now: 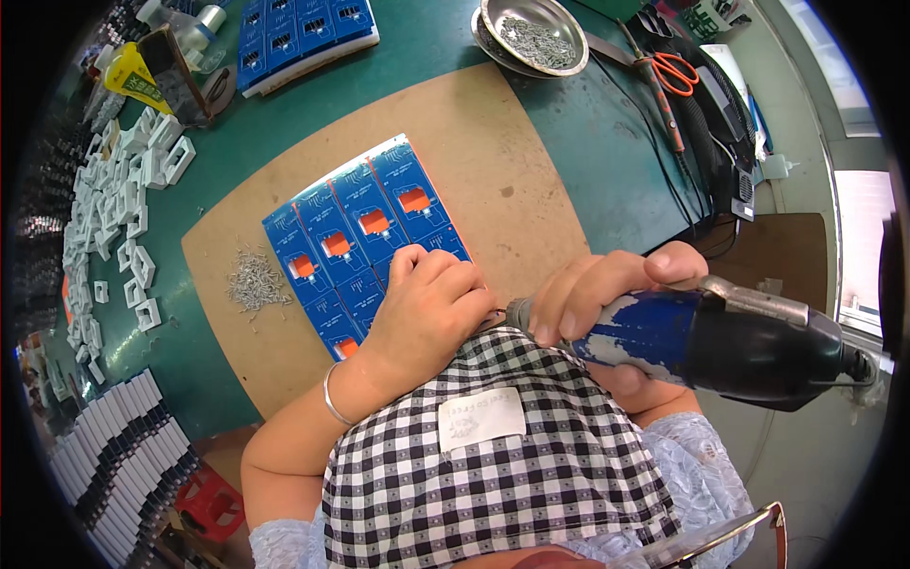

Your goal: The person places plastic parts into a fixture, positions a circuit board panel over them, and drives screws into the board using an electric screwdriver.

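Observation:
A panel of blue circuit boards (403,180) lies slanted on a brown sheet of board, with orange showing through its cutouts. My left hand (427,303) rests over the panel's near right part, its fingers curled in and pressed together. Whatever those fingertips hold, if anything, is hidden. In my right hand (592,289) is a blue and black electric screwdriver (692,332), held almost level, its paint worn off in patches. Its thin bit points left and reaches beside my left fingertips at the panel's near edge. A pile of small screws (254,282) sits left of the panel.
White plastic frames (133,180) are heaped on the green table at left. More blue boards (303,43) lie at the back, near a metal bowl (569,59) of small metal parts. Orange-handled scissors (675,74), a soldering iron (664,104) and cables stand at right. A yellow bottle (133,81) is far left.

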A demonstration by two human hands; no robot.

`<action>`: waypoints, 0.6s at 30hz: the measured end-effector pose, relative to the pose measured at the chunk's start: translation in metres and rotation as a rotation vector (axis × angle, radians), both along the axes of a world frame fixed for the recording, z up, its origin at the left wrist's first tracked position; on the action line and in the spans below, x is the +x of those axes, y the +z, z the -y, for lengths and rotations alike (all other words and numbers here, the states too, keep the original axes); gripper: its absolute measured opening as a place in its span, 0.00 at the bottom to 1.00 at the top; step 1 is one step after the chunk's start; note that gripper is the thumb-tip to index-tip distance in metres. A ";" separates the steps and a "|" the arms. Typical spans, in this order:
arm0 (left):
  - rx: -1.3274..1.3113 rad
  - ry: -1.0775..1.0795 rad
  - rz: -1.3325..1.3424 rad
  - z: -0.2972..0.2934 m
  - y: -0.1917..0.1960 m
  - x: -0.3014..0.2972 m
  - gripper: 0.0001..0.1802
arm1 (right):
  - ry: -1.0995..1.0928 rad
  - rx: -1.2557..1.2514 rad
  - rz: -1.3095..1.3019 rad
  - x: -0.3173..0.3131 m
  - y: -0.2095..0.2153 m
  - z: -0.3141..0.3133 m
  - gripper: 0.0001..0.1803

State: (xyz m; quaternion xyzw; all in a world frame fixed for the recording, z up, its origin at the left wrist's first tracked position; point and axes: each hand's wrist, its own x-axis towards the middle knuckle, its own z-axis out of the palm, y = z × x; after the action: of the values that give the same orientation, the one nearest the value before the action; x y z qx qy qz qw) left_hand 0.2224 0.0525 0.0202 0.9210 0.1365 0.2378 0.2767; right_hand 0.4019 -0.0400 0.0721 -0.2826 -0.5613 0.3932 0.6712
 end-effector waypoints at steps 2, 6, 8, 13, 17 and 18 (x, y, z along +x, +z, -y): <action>-0.003 0.010 -0.003 0.001 -0.001 -0.001 0.09 | -0.009 0.053 -0.021 -0.003 -0.003 -0.003 0.37; 0.000 0.005 -0.002 0.000 -0.002 0.001 0.08 | 0.009 0.045 -0.020 -0.003 -0.001 -0.002 0.37; 0.006 0.009 -0.004 0.000 -0.003 0.000 0.08 | 0.062 0.051 0.037 0.000 -0.002 -0.002 0.38; -0.027 -0.007 -0.019 0.001 -0.005 -0.003 0.11 | 0.051 0.026 0.135 -0.009 0.006 -0.006 0.37; -0.059 0.002 0.001 -0.001 -0.003 -0.001 0.13 | 0.021 0.013 0.211 -0.011 0.008 -0.008 0.37; -0.057 0.001 -0.001 -0.001 -0.004 -0.001 0.14 | 0.028 0.010 0.215 -0.013 0.008 -0.009 0.37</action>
State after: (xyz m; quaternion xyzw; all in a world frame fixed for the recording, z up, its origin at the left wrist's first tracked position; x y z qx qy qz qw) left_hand 0.2212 0.0533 0.0165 0.9128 0.1440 0.2338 0.3025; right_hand 0.3892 -0.0307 0.0800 -0.3117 -0.6358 0.3674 0.6030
